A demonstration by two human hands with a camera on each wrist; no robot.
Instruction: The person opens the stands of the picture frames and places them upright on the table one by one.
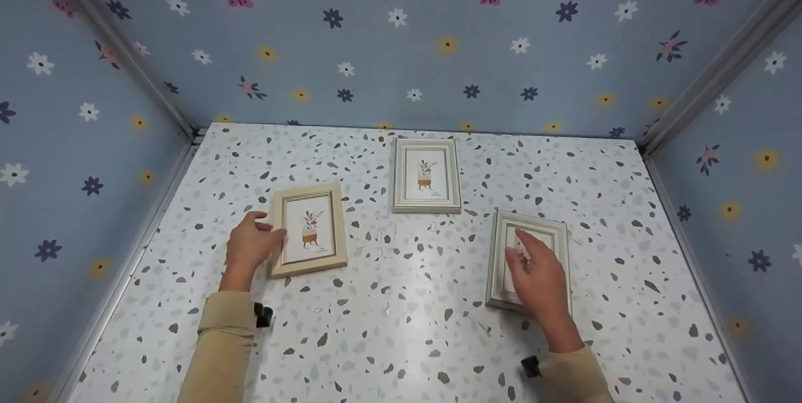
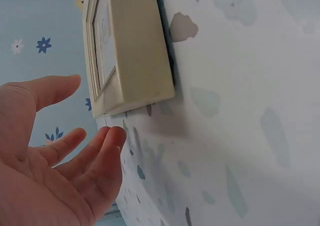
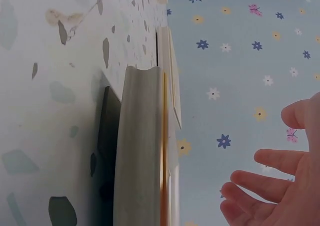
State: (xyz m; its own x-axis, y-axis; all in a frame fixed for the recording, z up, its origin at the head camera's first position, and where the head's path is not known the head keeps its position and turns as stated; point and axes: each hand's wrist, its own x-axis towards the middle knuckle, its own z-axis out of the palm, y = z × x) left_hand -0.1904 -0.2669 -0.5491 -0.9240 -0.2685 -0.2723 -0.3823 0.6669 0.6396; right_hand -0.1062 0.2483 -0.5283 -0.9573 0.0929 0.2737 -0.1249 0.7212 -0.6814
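Three picture frames with a potted-plant print lie face up on the speckled table. The cream-yellow frame (image 1: 309, 230) is on the left, turned slightly. My left hand (image 1: 249, 246) is beside its left edge, thumb overlapping the border in the head view. In the left wrist view, that hand (image 2: 65, 156) has loosely bent fingers with nothing between them. Over the tilted silvery-cream frame (image 1: 498, 259) on the right hovers my right hand (image 1: 542, 277), covering part of its print. The right wrist view shows this hand (image 3: 280, 171) apart from the frame edge (image 3: 140, 146), fingers spread.
A third, pale frame (image 1: 427, 175) lies at the back centre of the table (image 1: 401, 340). Blue flowered panels (image 1: 401, 33) enclose the back and both sides, joined by metal posts (image 1: 714, 64) at the corners.
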